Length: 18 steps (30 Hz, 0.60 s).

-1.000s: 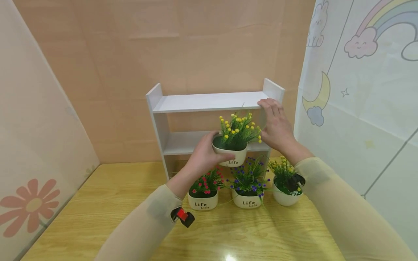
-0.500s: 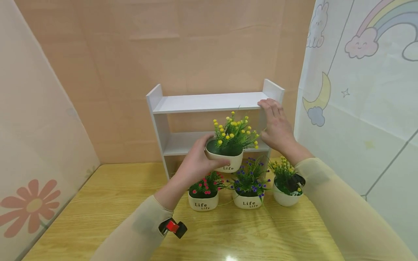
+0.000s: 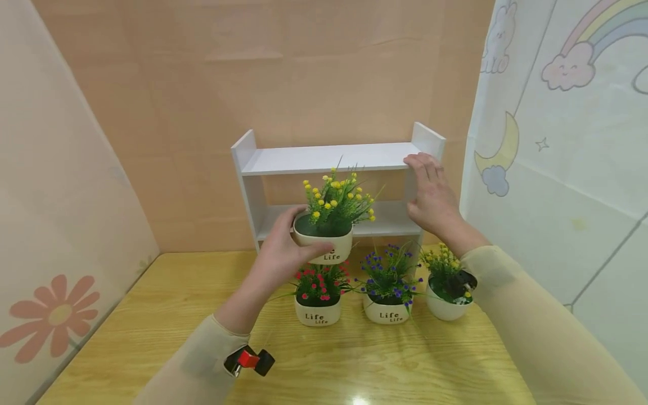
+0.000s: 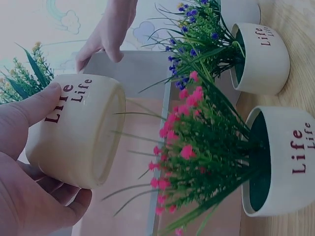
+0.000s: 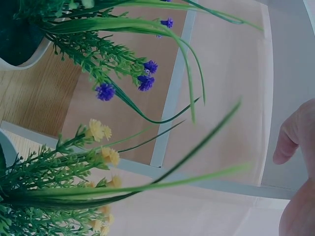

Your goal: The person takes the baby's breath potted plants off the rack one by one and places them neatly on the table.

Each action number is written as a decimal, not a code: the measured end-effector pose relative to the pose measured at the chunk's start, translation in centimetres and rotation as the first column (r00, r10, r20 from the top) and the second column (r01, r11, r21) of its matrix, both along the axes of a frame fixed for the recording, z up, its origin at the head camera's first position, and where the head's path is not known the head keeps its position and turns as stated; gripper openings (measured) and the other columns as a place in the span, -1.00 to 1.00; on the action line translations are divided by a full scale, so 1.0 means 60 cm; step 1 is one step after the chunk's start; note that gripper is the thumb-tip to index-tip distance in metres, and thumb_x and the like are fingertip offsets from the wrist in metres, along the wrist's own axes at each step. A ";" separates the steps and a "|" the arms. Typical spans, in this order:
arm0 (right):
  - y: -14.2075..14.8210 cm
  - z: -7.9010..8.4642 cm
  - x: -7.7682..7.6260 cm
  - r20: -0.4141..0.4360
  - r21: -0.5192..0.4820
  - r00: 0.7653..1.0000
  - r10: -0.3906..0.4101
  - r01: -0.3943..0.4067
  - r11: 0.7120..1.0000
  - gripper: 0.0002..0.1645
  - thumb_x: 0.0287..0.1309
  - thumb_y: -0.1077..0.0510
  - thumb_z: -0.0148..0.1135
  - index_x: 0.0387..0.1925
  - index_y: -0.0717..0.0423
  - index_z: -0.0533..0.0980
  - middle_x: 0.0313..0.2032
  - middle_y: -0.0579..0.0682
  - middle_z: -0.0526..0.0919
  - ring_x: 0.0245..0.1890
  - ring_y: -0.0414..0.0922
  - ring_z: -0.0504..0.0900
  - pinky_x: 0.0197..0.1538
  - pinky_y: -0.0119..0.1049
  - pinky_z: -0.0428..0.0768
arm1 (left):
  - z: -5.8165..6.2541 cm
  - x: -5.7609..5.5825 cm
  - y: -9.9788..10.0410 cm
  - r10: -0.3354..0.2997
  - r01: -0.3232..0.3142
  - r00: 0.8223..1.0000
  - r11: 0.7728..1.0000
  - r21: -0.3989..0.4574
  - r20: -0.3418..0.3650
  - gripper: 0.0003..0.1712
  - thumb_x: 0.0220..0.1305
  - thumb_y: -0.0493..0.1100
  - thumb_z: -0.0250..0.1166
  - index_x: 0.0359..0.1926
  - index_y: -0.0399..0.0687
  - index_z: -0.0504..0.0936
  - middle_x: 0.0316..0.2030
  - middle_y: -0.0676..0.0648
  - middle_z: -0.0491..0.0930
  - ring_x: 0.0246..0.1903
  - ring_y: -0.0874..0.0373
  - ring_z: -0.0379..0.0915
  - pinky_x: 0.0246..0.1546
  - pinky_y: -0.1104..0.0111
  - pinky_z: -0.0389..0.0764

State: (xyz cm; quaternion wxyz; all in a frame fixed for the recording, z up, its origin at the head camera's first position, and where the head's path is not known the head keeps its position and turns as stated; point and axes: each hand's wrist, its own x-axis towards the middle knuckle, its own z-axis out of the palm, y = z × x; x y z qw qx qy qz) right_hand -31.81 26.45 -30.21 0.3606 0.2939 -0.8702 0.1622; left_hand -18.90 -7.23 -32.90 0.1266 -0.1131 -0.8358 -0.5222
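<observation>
My left hand [image 3: 275, 250] holds a potted plant with yellow flowers [image 3: 316, 241] in front of the shelf's middle board. Its thumb lies across the white pot's front near the "Life" lettering, with fingers behind. In the left wrist view the pot [image 4: 81, 135] hangs clear of the table. My right hand [image 3: 432, 194] grips the right end of the white shelf [image 3: 324, 157], fingers over the top board and thumb lower. In the right wrist view only part of that hand [image 5: 300, 142] shows, at the edge.
On the table [image 3: 202, 315] stand a pot with red flowers [image 3: 318, 315], one with purple flowers [image 3: 387, 312] and another yellow-flowered pot [image 3: 448, 308], partly behind the right wrist. An orange cloth [image 3: 329, 67] hangs behind the shelf; a patterned cloth [image 3: 536, 225] hangs at right.
My left hand has carried the yellow-flowered plant leftward, from in front of the shelf's right part to above the red-flowered pot. My right hand stays on the shelf.
</observation>
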 end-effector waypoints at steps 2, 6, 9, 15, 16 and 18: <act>0.000 -0.001 0.000 -0.004 -0.004 1.000 0.003 -0.003 1.000 0.16 -0.25 0.60 0.18 0.55 0.32 0.18 0.52 0.34 0.23 0.59 0.32 0.11 0.68 0.08 0.07 | -0.002 0.003 -0.008 0.007 -0.007 1.000 1.000 0.006 0.001 0.13 0.12 0.06 0.78 0.60 0.11 0.36 0.33 0.01 0.46 0.07 -0.02 0.62 -0.01 0.12 0.76; 0.000 -0.002 0.000 -0.015 -0.003 1.000 0.008 -0.008 1.000 0.16 -0.25 0.59 0.18 0.55 0.31 0.18 0.51 0.34 0.24 0.59 0.32 0.12 0.70 0.05 0.04 | -0.006 0.011 -0.026 0.030 -0.030 1.000 0.999 0.011 -0.003 0.16 0.13 0.03 0.78 0.63 0.06 0.33 0.38 -0.03 0.42 0.05 -0.04 0.61 -0.02 0.13 0.74; 0.000 -0.002 0.000 -0.017 0.001 1.000 0.008 -0.008 1.000 0.15 -0.23 0.58 0.17 0.55 0.31 0.18 0.51 0.34 0.24 0.59 0.32 0.11 0.69 0.05 0.04 | -0.009 0.018 -0.042 0.029 -0.029 1.000 0.999 0.036 0.001 0.16 0.13 -0.02 0.78 0.63 0.03 0.31 0.38 -0.06 0.41 0.01 -0.07 0.63 -0.05 0.12 0.75; 0.000 -0.002 0.001 -0.011 -0.004 1.000 0.004 -0.004 1.000 0.15 -0.21 0.57 0.20 0.56 0.29 0.18 0.52 0.32 0.23 0.60 0.31 0.10 0.68 0.07 0.08 | -0.015 0.035 -0.079 0.038 -0.040 0.999 0.998 0.039 0.034 0.19 0.16 0.00 0.76 0.66 0.01 0.26 0.43 -0.08 0.40 0.09 -0.13 0.55 -0.04 0.09 0.70; 0.000 -0.002 0.001 -0.010 -0.004 1.000 0.004 -0.004 1.000 0.15 -0.21 0.57 0.20 0.56 0.29 0.18 0.52 0.32 0.23 0.60 0.31 0.10 0.68 0.08 0.09 | -0.016 0.038 -0.086 0.049 -0.050 0.998 0.998 0.029 0.039 0.19 0.17 0.02 0.76 0.66 0.02 0.25 0.45 -0.07 0.40 0.13 -0.14 0.53 -0.02 0.07 0.68; -0.001 -0.001 0.002 -0.006 -0.006 1.000 0.005 -0.005 1.000 0.15 -0.21 0.57 0.19 0.56 0.28 0.18 0.53 0.32 0.23 0.60 0.31 0.10 0.67 0.10 0.11 | -0.018 0.043 -0.100 0.075 -0.075 0.997 0.997 0.011 0.037 0.19 0.17 0.06 0.76 0.66 0.00 0.26 0.49 -0.07 0.39 0.22 -0.19 0.47 0.03 0.03 0.65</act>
